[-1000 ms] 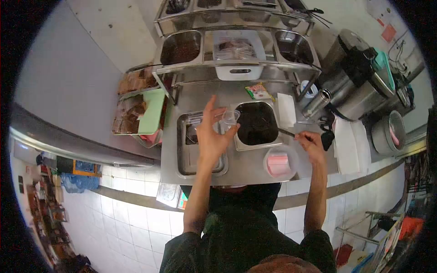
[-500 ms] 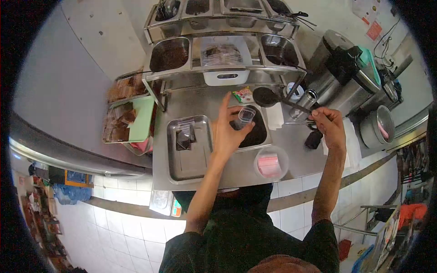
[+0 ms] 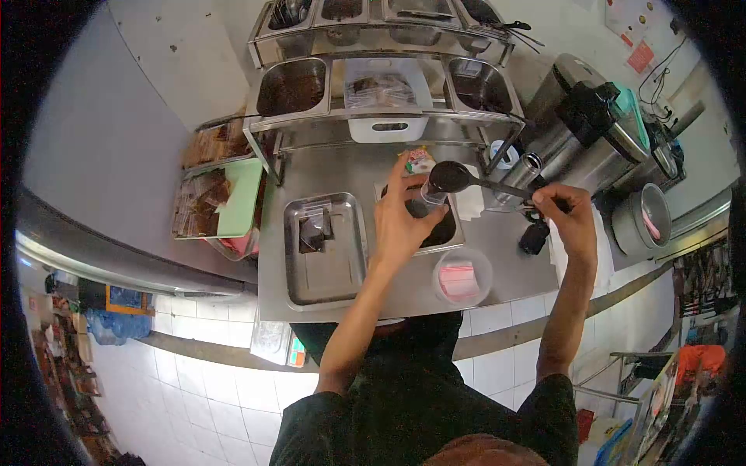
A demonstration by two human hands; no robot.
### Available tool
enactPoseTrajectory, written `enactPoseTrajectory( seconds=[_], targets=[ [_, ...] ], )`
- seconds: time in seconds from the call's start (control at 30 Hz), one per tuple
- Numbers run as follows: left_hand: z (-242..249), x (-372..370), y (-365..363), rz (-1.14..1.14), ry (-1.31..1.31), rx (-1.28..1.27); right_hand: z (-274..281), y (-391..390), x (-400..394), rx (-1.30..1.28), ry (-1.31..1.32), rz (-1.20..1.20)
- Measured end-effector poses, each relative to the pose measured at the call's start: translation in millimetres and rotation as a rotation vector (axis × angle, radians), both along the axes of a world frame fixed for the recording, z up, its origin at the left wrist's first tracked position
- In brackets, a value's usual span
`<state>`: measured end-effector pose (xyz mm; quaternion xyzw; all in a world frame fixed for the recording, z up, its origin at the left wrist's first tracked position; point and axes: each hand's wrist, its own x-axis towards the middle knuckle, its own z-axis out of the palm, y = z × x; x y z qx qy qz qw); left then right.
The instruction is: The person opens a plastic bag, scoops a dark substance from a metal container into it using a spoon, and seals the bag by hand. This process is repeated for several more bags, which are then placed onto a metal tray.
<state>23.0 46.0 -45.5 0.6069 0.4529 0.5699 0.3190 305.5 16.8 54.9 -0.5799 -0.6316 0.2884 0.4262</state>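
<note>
My left hand [image 3: 400, 225] grips a small clear plastic cup [image 3: 430, 197] between thumb and fingers, above a metal pan of dark contents [image 3: 444, 235]. The ladle [image 3: 449, 178], its bowl dark, overlaps the cup's mouth in this view. Pinched round the far end of its handle is my right hand [image 3: 569, 215]. To the left, a shallow steel tray [image 3: 326, 279] holds small dark sealed packets [image 3: 314, 232]. A round plastic tub [image 3: 484, 289] with pink-striped bags [image 3: 458, 280] stands near the front edge.
A steel rack with dark-filled pans [image 3: 292, 87] and a white basket [image 3: 388, 130] spans the back. Tall metal urns [image 3: 575, 109] stand at right, beside a steel pot [image 3: 633, 225]. A green tray [image 3: 242, 213] with packets lies left. A colourful sachet [image 3: 420, 161] sits behind the pan.
The ladle has moved left and down, from beside the cup to over its mouth. My left hand has shifted slightly right with the cup.
</note>
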Motion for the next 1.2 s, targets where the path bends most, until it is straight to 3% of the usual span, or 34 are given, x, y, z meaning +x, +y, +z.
enactPoseTrajectory(
  seconds=[0.3, 1.2],
  targets=[
    [2.5, 2.4, -0.6, 0.008, -0.001, 0.025, 28.7, -8.5, -10.1, 0.155, -0.198, 0.034],
    [0.6, 6.9, -1.2, -0.022, -0.095, -0.01, 14.3, -36.6, -44.9, 0.536, -0.499, -0.058]
  ],
)
